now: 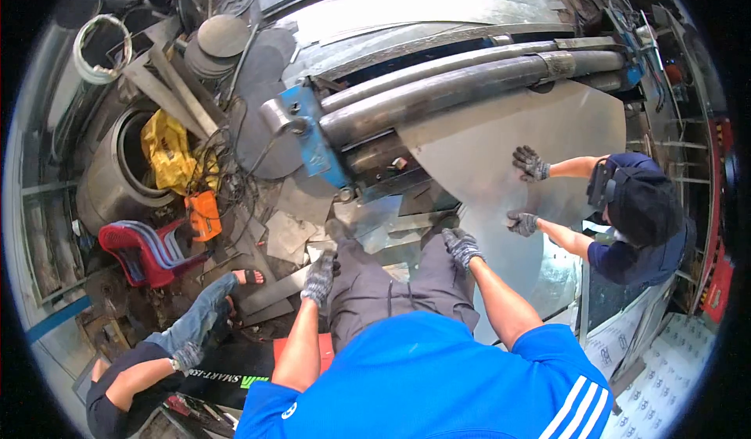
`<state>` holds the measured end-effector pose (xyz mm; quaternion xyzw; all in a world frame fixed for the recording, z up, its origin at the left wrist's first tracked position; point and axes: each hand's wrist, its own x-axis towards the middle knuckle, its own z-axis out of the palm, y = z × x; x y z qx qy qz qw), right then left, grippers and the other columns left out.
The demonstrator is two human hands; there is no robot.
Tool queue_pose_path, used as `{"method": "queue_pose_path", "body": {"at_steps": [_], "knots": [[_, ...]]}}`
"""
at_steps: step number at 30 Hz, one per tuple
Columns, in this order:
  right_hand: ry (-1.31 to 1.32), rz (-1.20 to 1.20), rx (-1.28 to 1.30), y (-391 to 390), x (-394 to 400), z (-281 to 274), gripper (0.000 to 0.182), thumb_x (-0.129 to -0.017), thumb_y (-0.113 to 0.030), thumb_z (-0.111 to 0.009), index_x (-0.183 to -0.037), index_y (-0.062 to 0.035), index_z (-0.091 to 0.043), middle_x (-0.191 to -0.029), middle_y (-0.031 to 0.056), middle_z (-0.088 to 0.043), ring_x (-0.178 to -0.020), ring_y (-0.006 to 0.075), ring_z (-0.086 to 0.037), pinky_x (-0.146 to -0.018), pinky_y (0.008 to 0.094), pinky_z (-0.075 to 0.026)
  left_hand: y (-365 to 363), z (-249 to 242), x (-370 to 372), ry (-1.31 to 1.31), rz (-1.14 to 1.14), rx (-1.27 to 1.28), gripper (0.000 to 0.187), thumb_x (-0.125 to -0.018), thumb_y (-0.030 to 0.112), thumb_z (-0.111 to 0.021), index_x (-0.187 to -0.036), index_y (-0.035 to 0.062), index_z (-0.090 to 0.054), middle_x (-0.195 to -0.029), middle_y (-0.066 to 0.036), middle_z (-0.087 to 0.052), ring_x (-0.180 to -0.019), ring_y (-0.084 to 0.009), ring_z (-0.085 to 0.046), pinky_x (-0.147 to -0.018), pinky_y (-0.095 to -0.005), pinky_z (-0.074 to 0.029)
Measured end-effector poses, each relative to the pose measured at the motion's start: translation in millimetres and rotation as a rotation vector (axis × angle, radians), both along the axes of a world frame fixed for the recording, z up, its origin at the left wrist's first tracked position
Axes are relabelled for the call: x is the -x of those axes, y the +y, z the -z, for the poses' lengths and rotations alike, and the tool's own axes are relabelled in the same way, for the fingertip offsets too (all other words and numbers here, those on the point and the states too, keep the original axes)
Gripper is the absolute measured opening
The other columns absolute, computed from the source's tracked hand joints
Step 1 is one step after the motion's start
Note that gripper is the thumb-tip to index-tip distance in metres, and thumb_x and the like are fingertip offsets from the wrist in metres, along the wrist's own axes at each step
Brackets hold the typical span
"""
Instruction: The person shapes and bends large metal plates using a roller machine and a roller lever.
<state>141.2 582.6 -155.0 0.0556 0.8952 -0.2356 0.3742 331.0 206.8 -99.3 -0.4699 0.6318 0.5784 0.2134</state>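
Observation:
My left hand [319, 278], in a grey knit work glove, is beside my left thigh with its fingers loosely apart and nothing seen in them. My right hand [461, 247], gloved alike, lies by my right knee near the edge of a large metal sheet [458, 145]; its fingers look stretched out, and I see no grip on the sheet. Curved along one side, the sheet reaches up to the steel rollers [438, 87] of a bending machine with a blue end frame [317, 138]. At right, a co-worker in a dark cap [645, 196] rests both gloved hands on the sheet.
Stacked red and grey plastic chairs [149, 251] stand at left, near an orange box [205, 216], tangled cables and a large metal cylinder [109, 181]. Metal offcuts [289, 235] litter the floor before me. Another person in jeans [195, 314] is at lower left.

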Motion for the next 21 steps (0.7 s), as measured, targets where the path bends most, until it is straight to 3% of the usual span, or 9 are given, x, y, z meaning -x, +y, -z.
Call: {"method": "queue_pose_path", "body": {"at_steps": [4, 6, 10, 11, 14, 15, 16, 18, 21], "knots": [[0.047, 0.100, 0.064, -74.6, -28.1, 0.8, 0.051, -0.094, -0.051, -0.053, -0.101, -0.0030, -0.068, -0.080, 0.0127, -0.069, -0.070, 0.0237, -0.065, -0.070, 0.0383, -0.051, -96.5, -26.4, -5.4, -0.088, 0.129, 0.082, 0.052, -0.098, 0.051, -0.049, -0.096, 0.0032, -0.069, -0.078, -0.012, -0.070, -0.072, -0.0228, -0.067, -0.070, -0.0393, -0.053], [0.135, 0.128, 0.141, -113.1, -42.0, 4.3, 0.051, -0.095, -0.050, -0.051, -0.102, -0.0028, -0.068, -0.081, 0.0139, -0.069, -0.070, 0.0248, -0.066, -0.070, 0.0383, -0.051, -165.2, 25.4, -60.2, 0.445, 0.819, 0.911, 0.055, -0.101, 0.047, -0.039, -0.082, 0.0041, -0.067, -0.076, -0.020, -0.068, -0.066, -0.0360, -0.065, -0.064, -0.0489, -0.050], [0.627, -0.274, 0.140, -216.1, -52.9, 4.1, 0.053, -0.094, -0.053, -0.051, -0.099, -0.0025, -0.067, -0.082, 0.0135, -0.069, -0.071, 0.0254, -0.065, -0.071, 0.0380, -0.050, -247.5, 5.3, -125.9, -0.190, 0.336, 0.510, 0.058, -0.102, 0.047, -0.032, -0.084, 0.0045, -0.067, -0.071, -0.019, -0.066, -0.066, -0.0353, -0.065, -0.064, -0.0485, -0.049], [0.323, -0.213, 0.232, -244.3, -40.1, -30.6, 0.051, -0.095, -0.051, -0.053, -0.101, -0.0023, -0.067, -0.081, 0.0122, -0.069, -0.070, 0.0232, -0.065, -0.069, 0.0362, -0.051, -254.8, -7.5, -137.1, -0.368, -0.009, 0.362, 0.049, -0.098, 0.044, -0.049, -0.110, -0.0012, -0.064, -0.088, -0.020, -0.070, -0.072, -0.0365, -0.067, -0.068, -0.0444, -0.053], [-0.129, 0.044, 0.513, -290.5, -13.1, -53.3, 0.038, -0.096, -0.037, -0.062, -0.111, -0.0021, -0.064, -0.081, 0.0059, -0.068, -0.068, 0.0134, -0.063, -0.062, 0.0289, -0.052, -255.4, -44.0, -145.1, -0.387, -0.310, 0.227, 0.042, -0.097, 0.038, -0.050, -0.098, -0.0023, -0.064, -0.082, -0.018, -0.068, -0.066, -0.0310, -0.066, -0.059, -0.0407, -0.053], [-0.123, 0.040, 0.489, -298.9, -7.5, -43.6, 0.038, -0.096, -0.037, -0.061, -0.111, -0.0021, -0.065, -0.081, 0.0061, -0.068, -0.068, 0.0135, -0.063, -0.061, 0.0288, -0.052, -255.1, -42.4, -154.1, -0.322, -0.344, 0.217, 0.036, -0.096, 0.035, -0.049, -0.093, 0.0022, -0.065, -0.076, -0.011, -0.067, -0.060, -0.0229, -0.064, -0.054, -0.0376, -0.052], [-0.110, 0.041, 0.466, -303.8, 0.0, -33.1, 0.038, -0.096, -0.038, -0.061, -0.110, -0.0020, -0.065, -0.082, 0.0062, -0.068, -0.067, 0.0136, -0.063, -0.060, 0.0288, -0.052, -274.6, 38.2, -215.5, -0.275, 0.268, 0.632, 0.038, -0.097, 0.037, -0.046, -0.091, 0.0049, -0.066, -0.069, -0.007, -0.064, -0.055, -0.0161, -0.061, -0.050, -0.0343, -0.049], [-0.231, 0.092, 0.451, -321.2, 14.3, -55.2, 0.038, -0.097, -0.039, -0.059, -0.108, -0.0030, -0.065, -0.082, 0.0061, -0.067, -0.066, 0.0138, -0.063, -0.059, 0.0300, -0.051, -238.8, -42.9, -159.2, -0.274, -0.260, 0.251, 0.044, -0.097, 0.040, -0.043, -0.091, 0.0040, -0.066, -0.074, -0.012, -0.067, -0.063, -0.0267, -0.064, -0.061, -0.0402, -0.050], [-0.277, -0.067, 0.384, -347.3, 34.5, -32.8, 0.041, -0.097, -0.044, -0.054, -0.111, -0.0066, -0.063, -0.087, 0.0060, -0.068, -0.070, 0.0174, -0.063, -0.063, 0.0330, -0.051, -239.3, 2.9, -183.2, -0.131, -0.004, 0.396, 0.042, -0.097, 0.040, -0.046, -0.104, 0.0050, -0.067, -0.084, -0.014, -0.069, -0.079, -0.0245, -0.066, -0.071, -0.0383, -0.051]]}}
